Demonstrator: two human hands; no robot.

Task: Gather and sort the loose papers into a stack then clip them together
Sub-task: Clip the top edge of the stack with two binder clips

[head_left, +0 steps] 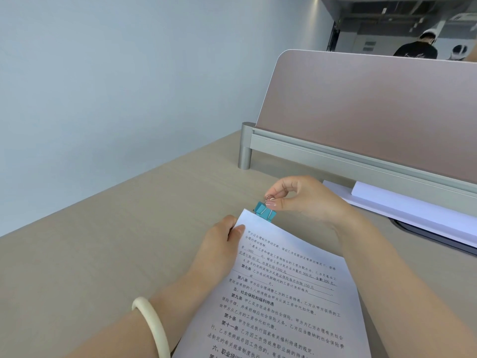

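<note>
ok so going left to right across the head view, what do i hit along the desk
white bracelet → left hand, gripping the paper stack by its edge → blue binder clip on the stack's top corner → right hand, pinching the clip's wire handle → spare white sheets under the divider

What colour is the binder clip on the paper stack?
Teal-blue body with silver wire handles; the binder clip shows clearly in the head view.

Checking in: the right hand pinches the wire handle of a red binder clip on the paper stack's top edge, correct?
Not red: the head view shows a blue binder clip. The right hand does pinch its wire handle on the top edge of the paper stack.
</note>
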